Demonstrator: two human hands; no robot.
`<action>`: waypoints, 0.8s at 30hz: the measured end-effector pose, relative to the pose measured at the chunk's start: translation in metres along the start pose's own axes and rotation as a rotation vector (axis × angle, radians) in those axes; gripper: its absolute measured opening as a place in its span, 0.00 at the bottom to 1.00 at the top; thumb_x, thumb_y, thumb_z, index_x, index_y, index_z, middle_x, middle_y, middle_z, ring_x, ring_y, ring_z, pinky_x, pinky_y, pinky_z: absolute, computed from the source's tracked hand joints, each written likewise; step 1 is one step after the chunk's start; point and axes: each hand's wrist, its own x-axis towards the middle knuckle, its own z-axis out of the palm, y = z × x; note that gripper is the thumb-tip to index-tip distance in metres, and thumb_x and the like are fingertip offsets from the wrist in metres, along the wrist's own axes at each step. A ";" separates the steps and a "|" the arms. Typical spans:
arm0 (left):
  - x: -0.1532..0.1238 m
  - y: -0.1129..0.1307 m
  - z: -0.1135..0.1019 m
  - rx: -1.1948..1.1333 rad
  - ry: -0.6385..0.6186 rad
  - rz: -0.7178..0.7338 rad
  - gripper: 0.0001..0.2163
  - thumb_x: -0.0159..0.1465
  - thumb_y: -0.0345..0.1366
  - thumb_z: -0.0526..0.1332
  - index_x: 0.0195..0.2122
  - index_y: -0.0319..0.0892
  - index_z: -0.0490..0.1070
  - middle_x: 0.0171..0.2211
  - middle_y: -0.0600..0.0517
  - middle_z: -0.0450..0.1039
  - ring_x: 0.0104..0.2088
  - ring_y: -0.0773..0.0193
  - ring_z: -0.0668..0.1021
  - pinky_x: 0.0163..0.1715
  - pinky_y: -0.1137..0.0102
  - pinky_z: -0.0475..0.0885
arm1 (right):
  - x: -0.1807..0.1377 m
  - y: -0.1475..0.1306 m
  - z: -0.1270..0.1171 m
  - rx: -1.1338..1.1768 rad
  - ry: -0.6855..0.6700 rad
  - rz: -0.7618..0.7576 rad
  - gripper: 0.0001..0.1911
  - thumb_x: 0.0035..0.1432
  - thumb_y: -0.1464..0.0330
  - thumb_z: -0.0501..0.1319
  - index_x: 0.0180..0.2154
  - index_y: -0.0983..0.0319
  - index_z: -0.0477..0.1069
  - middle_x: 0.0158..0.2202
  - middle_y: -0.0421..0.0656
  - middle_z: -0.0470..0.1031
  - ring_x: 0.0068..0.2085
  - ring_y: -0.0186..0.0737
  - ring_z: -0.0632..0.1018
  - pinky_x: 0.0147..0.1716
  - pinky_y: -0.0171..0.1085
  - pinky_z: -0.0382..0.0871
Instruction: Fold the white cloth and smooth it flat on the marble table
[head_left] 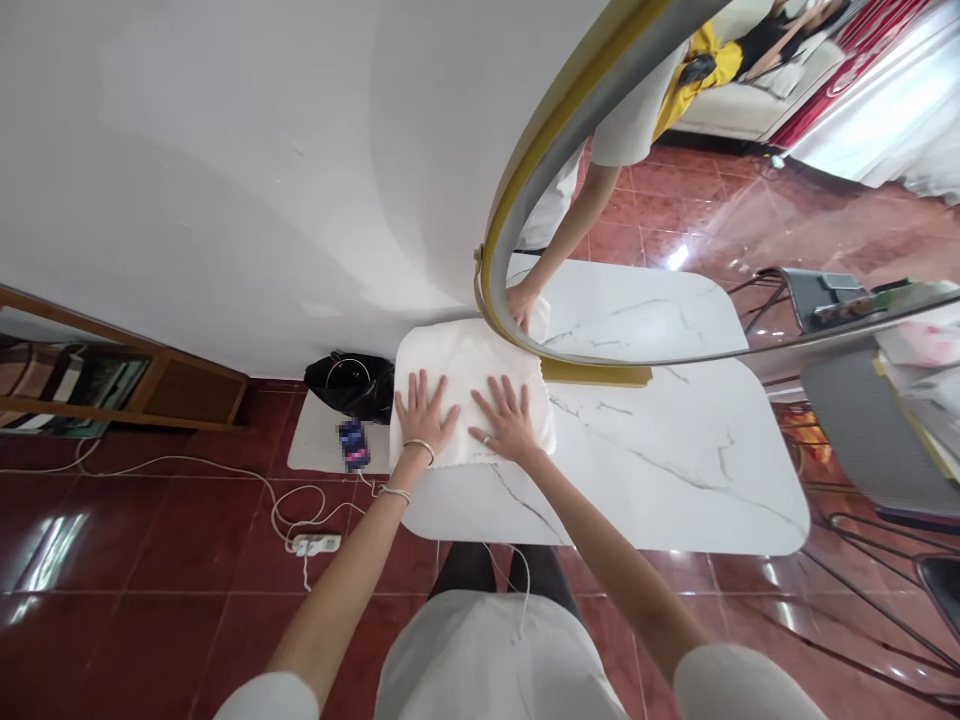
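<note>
Two palms, our left hand (pixel 422 410) and right hand (pixel 506 420), press the cloth (pixel 465 360), fingers spread, grasping nothing. We judge it folded, smoothing unfinished.

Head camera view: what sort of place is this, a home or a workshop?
Probably a living room at home: a marble-top table with a gold-framed round mirror, a red tiled floor, and a sofa reflected in the mirror.

A soft, matt white cloth (pixel 469 400) lies at the bench's (pixel 675 470) left edge, on smooth, polished white marble with grey veins. Behind it a mirror's (pixel 720 200) brushed gold metal frame (pixel 525 180) gleams, and the red floor tiles (pixel 150 560) are glossy.
</note>
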 end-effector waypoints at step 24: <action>-0.149 0.055 0.026 0.012 0.165 0.194 0.28 0.66 0.42 0.55 0.67 0.45 0.56 0.70 0.40 0.46 0.69 0.45 0.49 0.64 0.45 0.46 | -0.193 -0.037 0.003 -0.109 0.015 -0.040 0.39 0.62 0.50 0.56 0.69 0.47 0.41 0.71 0.48 0.45 0.69 0.63 0.48 0.61 0.68 0.32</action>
